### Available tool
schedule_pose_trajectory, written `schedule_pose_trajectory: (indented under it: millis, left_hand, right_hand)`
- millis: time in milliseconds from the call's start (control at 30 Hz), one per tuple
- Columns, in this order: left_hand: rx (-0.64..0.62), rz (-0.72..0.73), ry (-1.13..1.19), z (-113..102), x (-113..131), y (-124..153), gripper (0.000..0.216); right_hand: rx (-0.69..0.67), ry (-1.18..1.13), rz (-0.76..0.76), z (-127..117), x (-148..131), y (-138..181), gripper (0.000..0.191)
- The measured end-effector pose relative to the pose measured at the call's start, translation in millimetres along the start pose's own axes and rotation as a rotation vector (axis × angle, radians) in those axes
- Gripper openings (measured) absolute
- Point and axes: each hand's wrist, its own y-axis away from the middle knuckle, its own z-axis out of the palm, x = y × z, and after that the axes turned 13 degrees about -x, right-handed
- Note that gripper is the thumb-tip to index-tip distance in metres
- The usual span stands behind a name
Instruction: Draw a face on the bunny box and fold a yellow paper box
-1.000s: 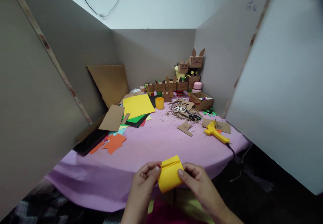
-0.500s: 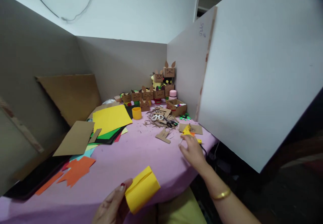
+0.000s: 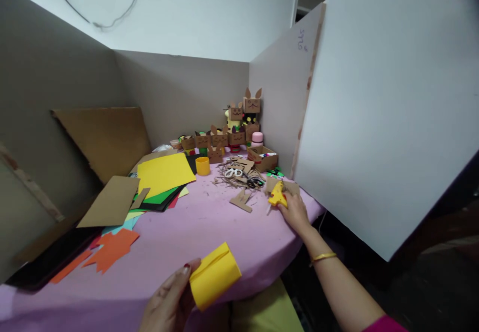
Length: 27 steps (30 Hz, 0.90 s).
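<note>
My left hand (image 3: 169,292) is closed on a rolled yellow paper tube (image 3: 214,277), held tilted above the near edge of the table. A seam with an overlapping flap runs along the tube's upper side. On the right, my right hand (image 3: 295,212) grips a yellow glue gun (image 3: 277,195) by its handle; some of the fingers are hidden behind it. A clear glue stick shows at the gun's near end. Beneath and behind the gun lies a flat piece of cardboard (image 3: 292,187).
Yellow sheets (image 3: 164,174) and orange scraps (image 3: 114,249) lie at left. A yellow ring (image 3: 202,166), white-handled scissors (image 3: 232,173) among cardboard scraps, and a cardboard box (image 3: 262,159) sit mid-table. Cardboard animal figures (image 3: 219,139) stand at the back. Grey partitions (image 3: 179,97) enclose the table.
My right hand has gone from open fingers beside the glue gun to gripping its handle, and the gun has turned slightly. My left hand with the tube has shifted a little right.
</note>
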Motion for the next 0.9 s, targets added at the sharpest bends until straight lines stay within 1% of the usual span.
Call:
schedule_pose_trajectory:
  millis: [133, 233, 367, 433, 500, 567, 633, 700, 767, 833, 900]
  left_hand:
    - [0.057, -0.009, 0.018, 6, -2, -1, 0.020]
    - [0.087, -0.011, 0.033, 6, -2, -3, 0.018]
    - [0.066, 0.010, 0.051, 7, -3, -1, 0.022]
    - [0.050, 0.015, 0.062, 7, -4, 2, 0.023]
    - [0.017, 0.027, 0.058, 6, -5, 4, 0.023]
    - [0.011, 0.047, 0.061, 5, -7, 5, 0.022]
    - [0.026, 0.064, 0.069, 4, -9, 6, 0.021]
    - [0.033, 0.077, 0.077, 4, -10, 7, 0.021]
    - [0.022, 0.092, 0.082, 5, -10, 8, 0.022]
    - [0.004, 0.107, 0.090, 6, -9, 9, 0.024]
    - [-0.005, 0.109, 0.101, 6, -8, 10, 0.025]
  right_hand:
    - [0.029, -0.058, -0.046, 0, 7, 4, 0.040]
    - [0.023, -0.112, -0.046, 4, 12, -1, 0.035]
    - [0.003, -0.237, -0.074, 4, 20, -4, 0.029]
    - [0.007, -0.331, -0.097, 2, 20, -1, 0.032]
    - [0.031, -0.444, -0.125, -1, 17, 9, 0.040]
    - [0.044, -0.569, -0.155, -5, 8, 27, 0.050]
    - [-0.004, -0.715, -0.215, -10, -5, 56, 0.052]
    - [-0.179, -1.103, -0.211, -16, -21, 97, 0.048]
    - [-0.364, -1.338, -0.208, -24, -37, 140, 0.045]
    - [-0.473, -1.416, -0.241, -32, -52, 176, 0.044]
    - [-0.557, -1.380, -0.296, -39, -64, 200, 0.049]
